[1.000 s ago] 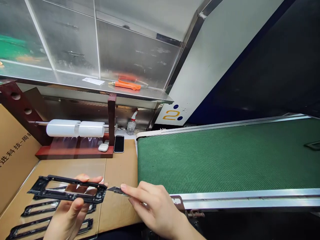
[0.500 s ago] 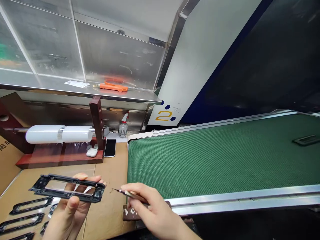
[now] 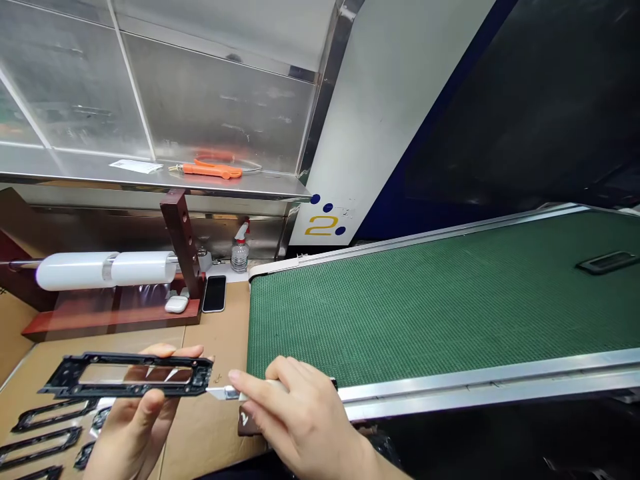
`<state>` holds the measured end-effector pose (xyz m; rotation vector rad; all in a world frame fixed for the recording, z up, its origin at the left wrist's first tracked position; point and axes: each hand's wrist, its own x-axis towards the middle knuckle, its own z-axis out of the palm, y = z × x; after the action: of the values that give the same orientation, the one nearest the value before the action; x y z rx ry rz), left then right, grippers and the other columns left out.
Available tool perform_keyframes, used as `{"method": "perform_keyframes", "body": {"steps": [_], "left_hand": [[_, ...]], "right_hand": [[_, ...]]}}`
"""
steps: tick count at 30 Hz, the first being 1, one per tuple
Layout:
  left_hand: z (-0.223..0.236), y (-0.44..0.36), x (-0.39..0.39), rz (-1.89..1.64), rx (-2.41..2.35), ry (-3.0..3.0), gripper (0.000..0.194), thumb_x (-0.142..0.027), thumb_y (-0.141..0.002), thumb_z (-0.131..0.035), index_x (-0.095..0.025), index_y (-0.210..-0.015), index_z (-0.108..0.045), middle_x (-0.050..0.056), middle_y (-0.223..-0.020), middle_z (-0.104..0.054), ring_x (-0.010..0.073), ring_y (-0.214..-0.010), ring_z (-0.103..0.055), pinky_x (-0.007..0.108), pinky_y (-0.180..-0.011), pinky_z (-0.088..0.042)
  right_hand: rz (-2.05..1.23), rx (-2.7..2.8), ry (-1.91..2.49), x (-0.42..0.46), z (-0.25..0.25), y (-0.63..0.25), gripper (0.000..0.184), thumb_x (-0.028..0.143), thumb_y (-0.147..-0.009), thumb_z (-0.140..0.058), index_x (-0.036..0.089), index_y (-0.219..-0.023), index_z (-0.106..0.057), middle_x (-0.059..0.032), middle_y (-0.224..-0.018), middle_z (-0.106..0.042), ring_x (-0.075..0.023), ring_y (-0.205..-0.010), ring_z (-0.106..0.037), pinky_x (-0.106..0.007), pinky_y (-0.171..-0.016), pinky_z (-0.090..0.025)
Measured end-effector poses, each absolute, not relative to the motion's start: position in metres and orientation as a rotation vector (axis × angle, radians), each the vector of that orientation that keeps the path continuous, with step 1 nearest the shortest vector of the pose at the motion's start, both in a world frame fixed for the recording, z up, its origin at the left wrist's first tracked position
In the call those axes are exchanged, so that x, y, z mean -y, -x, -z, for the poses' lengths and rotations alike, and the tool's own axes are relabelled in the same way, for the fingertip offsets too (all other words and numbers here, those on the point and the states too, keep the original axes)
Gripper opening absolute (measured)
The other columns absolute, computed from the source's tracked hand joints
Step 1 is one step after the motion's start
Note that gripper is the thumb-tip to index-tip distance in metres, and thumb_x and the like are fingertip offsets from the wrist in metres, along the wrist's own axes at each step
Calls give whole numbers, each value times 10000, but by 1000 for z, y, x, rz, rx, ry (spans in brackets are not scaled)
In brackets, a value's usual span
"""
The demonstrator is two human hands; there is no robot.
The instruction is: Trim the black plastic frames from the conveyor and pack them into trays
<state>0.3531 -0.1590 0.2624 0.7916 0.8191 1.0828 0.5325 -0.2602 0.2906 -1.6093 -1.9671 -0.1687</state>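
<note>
My left hand (image 3: 145,413) is closed on a long black plastic frame (image 3: 73,377) with a clear window, thumb below and fingers behind. White pointed shapes show in the window. My right hand (image 3: 300,407) grips a craft knife (image 3: 233,393) with a pale handle. Its blade points left, and the tip is at the right end of the frame; whether it touches cannot be told. Several similar black frames (image 3: 43,445) lie on the cardboard at the lower left, partly beyond the picture's edge.
A green conveyor belt (image 3: 400,307) runs off to the right, carrying a black frame (image 3: 606,262). White film rolls (image 3: 75,270) sit on a wooden stand. Nearby are a phone (image 3: 215,293), a white earbud case (image 3: 177,304) and a spray bottle (image 3: 240,255). An orange electric screwdriver (image 3: 213,169) rests on the metal shelf.
The knife has turned so its flat blade shows, and its tip has moved left to the frame's right end. The frame is now nearly level. The view has shifted slightly.
</note>
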Motion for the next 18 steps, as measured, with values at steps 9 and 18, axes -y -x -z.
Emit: {"method": "perform_keyframes", "body": {"steps": [9,18], "left_hand": [[-241,-344,155,-1152,-802,-875,507,-509,-534,-841,-333,-963,-636,-7,-968,-765,230,-941,-701,246,-833,-552],[-243,-340,153,-1092,-820,-836,574,-546,-492,-842,-329,-978,-627,16,-995,-762,258,-907,-710,278,-794,-575]], "right_hand": [[186,1940,1619,263,-291,-531,309,304,-968,-449,263,-1236,-598,-18,-739,-594,-138,-611,-519,-257,-552,-368],[-217,1843,1566,261,-292,-536,344,389,-857,-627,200,-1144,-635,-11,-828,-701,-146,-687,-626,-247,-622,-445]]}}
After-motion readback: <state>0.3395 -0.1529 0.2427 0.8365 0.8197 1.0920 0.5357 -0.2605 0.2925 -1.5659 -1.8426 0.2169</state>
